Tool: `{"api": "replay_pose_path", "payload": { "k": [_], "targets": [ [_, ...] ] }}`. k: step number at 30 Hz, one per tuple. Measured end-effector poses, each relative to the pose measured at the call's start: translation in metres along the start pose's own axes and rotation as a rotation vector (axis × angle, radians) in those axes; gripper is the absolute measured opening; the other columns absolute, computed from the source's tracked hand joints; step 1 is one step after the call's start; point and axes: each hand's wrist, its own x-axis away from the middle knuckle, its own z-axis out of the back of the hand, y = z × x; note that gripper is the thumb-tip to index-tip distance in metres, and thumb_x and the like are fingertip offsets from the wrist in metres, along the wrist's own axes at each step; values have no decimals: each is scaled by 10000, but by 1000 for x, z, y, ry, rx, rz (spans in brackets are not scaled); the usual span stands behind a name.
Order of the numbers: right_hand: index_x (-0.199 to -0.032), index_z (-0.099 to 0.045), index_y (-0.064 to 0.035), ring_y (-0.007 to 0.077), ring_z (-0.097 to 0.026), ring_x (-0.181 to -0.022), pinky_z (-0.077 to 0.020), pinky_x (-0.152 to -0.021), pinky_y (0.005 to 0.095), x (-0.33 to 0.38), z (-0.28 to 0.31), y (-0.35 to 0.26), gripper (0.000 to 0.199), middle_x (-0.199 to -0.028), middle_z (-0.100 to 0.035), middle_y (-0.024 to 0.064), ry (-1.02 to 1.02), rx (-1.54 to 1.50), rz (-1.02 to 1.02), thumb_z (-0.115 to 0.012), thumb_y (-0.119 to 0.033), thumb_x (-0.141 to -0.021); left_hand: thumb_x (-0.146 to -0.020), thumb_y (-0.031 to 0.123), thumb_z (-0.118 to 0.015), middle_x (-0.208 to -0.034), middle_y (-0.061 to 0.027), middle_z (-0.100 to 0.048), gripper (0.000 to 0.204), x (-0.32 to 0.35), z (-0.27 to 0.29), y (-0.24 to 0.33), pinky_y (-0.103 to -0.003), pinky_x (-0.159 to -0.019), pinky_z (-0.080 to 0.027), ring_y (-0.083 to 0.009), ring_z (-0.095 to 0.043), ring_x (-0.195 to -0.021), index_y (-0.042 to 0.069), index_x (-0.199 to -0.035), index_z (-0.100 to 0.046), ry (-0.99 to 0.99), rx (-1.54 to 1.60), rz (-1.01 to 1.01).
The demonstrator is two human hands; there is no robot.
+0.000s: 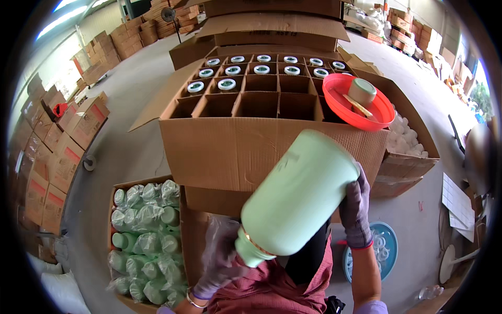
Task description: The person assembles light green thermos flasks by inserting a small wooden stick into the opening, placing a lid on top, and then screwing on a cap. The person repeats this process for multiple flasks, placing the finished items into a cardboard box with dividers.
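Two gloved hands hold a pale green bottle [298, 196] tilted over the lap: left hand [222, 259] fingers wrap the neck, right hand [356, 209] fingers grip its base. Ahead, a divided cardboard box [251, 141] has about a dozen back cells filled, most front cells empty. Wrapped bottles [146, 235] wait in a carton at left. A red dish [366, 112] rests on the box's right corner. Concrete warehouse floor [130, 146], stacked cartons around

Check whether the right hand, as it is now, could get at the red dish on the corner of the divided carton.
Probably not at once: the right hand is wrapped around the base of the pale green bottle, which the left hand also holds. Otherwise the way to the red dish looks open, just above the carton.
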Motion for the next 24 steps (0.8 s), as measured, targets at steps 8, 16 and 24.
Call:
{"api": "replay_pose_path", "payload": {
  "k": [8,16,24],
  "targets": [
    [-1019,-649,-99,361,-542,-1004,-433,-908,478,95,-49,17,524,-1107,-566,130,-481,883,178,-791,-509,-724,-1075,360,-328,-1370,-155,-556,530,-56,-25,-10,-352,-1126,-351,-251,-523,-1291,-49,-1368,-497,-256,-21,216],
    [-1269,-541,5,371,-475,-1234,-393,-1061,441,94,65,42,526,-1262,-538,192,-31,965,-177,-686,-105,-775,-1065,286,-354,-1140,-190,-675,427,-34,3,-32,-417,-1069,-449,-292,-600,-1190,-30,-1183,-616,-29,720,147],
    [-971,-717,-130,223,-616,-921,-443,-959,457,88,-55,-3,261,-953,-671,1,-278,752,425,-768,-194,-722,-1058,270,-356,-1379,-173,-545,468,-75,-46,-6,-345,-1100,-388,-273,-539,-1266,-69,-1342,-508,-273,212,-11]
  ]
}}
